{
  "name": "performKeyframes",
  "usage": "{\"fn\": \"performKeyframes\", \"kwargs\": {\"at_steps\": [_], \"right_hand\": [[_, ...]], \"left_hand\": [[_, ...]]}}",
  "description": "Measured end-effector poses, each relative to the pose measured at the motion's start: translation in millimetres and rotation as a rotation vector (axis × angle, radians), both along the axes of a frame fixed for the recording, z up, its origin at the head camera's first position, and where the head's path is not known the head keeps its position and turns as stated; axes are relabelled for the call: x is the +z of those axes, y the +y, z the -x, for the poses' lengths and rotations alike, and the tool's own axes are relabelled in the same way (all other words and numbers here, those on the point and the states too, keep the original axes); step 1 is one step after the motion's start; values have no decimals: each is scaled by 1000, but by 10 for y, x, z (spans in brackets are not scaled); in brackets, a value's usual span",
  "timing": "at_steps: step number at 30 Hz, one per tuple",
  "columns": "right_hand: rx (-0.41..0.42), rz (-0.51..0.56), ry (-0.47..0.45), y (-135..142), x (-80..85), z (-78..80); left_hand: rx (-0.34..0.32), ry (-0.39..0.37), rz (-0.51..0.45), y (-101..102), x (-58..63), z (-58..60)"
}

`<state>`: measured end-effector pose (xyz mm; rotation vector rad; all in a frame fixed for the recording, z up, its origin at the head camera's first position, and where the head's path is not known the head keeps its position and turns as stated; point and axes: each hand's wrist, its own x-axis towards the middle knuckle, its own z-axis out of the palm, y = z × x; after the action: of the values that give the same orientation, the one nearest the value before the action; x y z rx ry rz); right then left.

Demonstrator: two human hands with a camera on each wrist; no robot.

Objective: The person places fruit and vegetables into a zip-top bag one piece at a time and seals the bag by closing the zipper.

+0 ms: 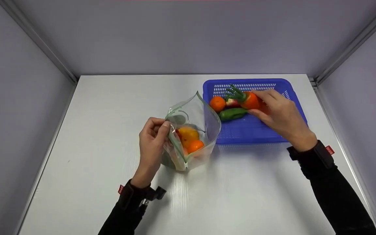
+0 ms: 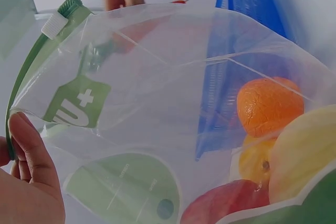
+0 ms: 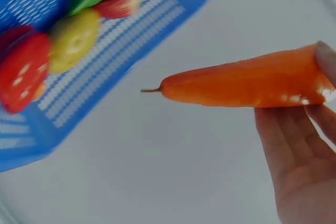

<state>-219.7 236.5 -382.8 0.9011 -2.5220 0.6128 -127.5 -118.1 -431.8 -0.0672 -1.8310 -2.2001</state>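
Observation:
My left hand (image 1: 152,137) pinches the edge of a clear zip bag (image 1: 204,158) with green print, whose mouth gapes upward. Inside the bag lie an orange (image 2: 269,106), a yellow fruit (image 2: 310,148) and a red fruit (image 2: 226,203). A white slider (image 2: 54,26) sits at one end of its green seal. My right hand (image 1: 282,112) grips an orange carrot (image 3: 241,82) with green tops, its tops over the blue basket (image 1: 237,132) in the head view. Thumb and fingers hold the carrot's thick end; its thin tip points away in the right wrist view.
In the basket are another orange (image 1: 217,103), a green pepper (image 1: 233,114), a partly hidden red piece (image 1: 232,103), a yellow fruit (image 3: 76,40) and a glossy red item (image 3: 23,72). Grey walls (image 1: 188,36) enclose the white table (image 1: 103,107) at the back and sides.

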Motion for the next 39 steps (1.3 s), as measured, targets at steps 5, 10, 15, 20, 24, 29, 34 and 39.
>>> {"fn": "performKeyframes", "kwargs": {"at_steps": [5,10,15,20,24,29,34,39], "right_hand": [[63,91,94,-228,173,-168],[122,317,145,-517,434,-329],[198,487,164,-807,684,-438],[283,492,144,-1010,760,-485],[315,484,125,-1102,701,-481],[324,442,79,-1164,543,-457],[347,389,-57,-1207,382,-427],[330,304,-139,-1245,248,-400]], "left_hand": [[3,-2,-9,8,8,21],[10,-6,8,17,3,55],[7,-2,32,24,-9,82],[9,-2,27,31,0,101],[10,-9,29,45,3,112],[14,-4,30,59,8,110],[22,-7,25,65,5,112],[30,-2,20,79,4,109]]}}
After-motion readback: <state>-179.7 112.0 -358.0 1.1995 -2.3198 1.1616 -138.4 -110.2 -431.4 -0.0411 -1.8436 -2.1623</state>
